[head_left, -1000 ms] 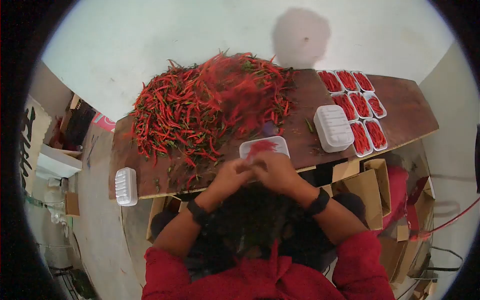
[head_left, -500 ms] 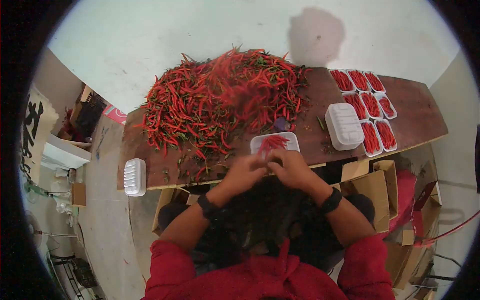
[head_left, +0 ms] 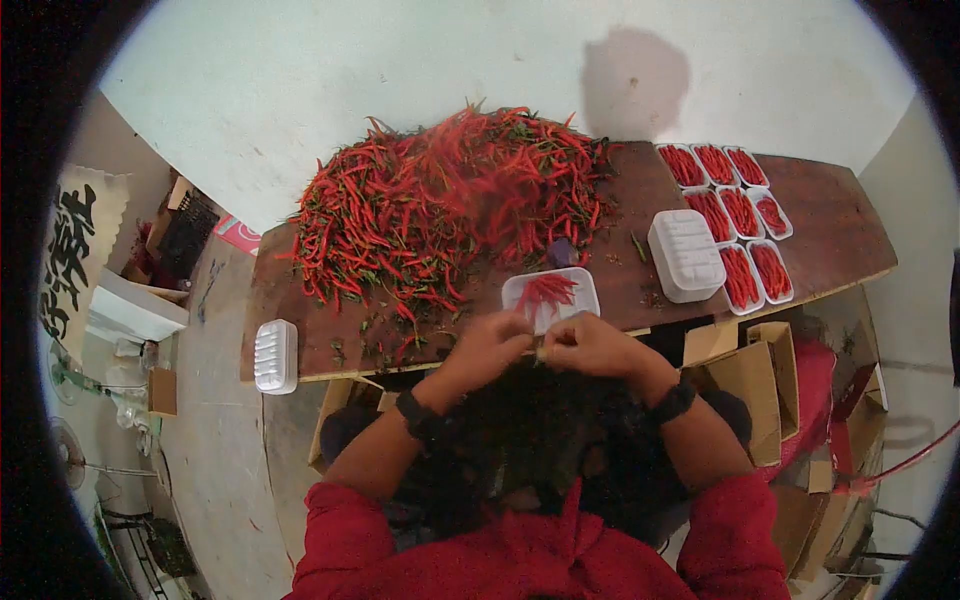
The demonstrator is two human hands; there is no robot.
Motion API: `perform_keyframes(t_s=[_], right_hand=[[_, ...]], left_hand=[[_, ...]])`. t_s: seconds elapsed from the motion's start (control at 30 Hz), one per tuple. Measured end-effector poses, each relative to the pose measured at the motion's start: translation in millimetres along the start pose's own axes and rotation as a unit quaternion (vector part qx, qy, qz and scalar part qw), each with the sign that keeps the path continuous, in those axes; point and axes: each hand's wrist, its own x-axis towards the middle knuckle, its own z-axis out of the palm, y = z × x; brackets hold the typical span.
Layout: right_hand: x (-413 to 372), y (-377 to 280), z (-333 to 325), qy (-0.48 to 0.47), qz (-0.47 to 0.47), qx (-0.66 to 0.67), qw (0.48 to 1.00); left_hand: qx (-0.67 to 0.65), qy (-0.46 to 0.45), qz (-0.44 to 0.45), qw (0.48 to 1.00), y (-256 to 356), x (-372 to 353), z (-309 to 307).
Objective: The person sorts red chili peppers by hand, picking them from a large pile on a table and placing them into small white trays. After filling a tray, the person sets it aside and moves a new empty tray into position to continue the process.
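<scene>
Two hands are held close together at the near edge of the table (head_left: pixel 625 290), in the lower middle of the frame. The left hand (head_left: pixel 488 347) and the right hand (head_left: pixel 592 345) are both curled nearly shut, and a small piece (head_left: pixel 540 352) is pinched between their fingertips. Whether it is a stalk or a whole chilli cannot be told.

Half a second earlier the fingertips were seen at the near rim of the open tray (head_left: pixel 585 300). Now they are drawn slightly back from it, so the piece is judged to be worked on off the tray, not laid in. One small bunch of chillies is seen in that tray, which is judged far from full.

Two stacks of empty white trays are counted, the left stack (head_left: pixel 275 356) at the left table edge and the right stack (head_left: pixel 685 255) right of centre. One large chilli pile (head_left: pixel 450 200) is spread across the upper middle. Eight filled trays (head_left: pixel 740 210) are counted at the upper right, in rows of three, three and two.
</scene>
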Motion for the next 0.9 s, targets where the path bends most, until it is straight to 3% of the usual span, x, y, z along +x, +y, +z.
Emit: perform_keyframes(t_s=[0.17, 0.23, 0.33, 0.9], right_hand=[[2, 5, 5, -0.003, -0.017, -0.075, 0.997], [7, 15, 9, 0.137, -0.050, -0.058, 0.988], [10, 17, 11, 0.183, -0.038, -0.087, 0.978], [10, 9, 3, 0.167, -0.040, -0.079, 0.982]], left_hand=[[-0.049, 0.041, -0.001, 0.998, -1, 0, 3], [-0.115, 0.007, -0.052, 0.992, 2, -1, 5], [-0.093, -0.016, -0.027, 0.995, 0, 0, 9], [-0.164, -0.010, -0.036, 0.986, -2, 7, 11]])
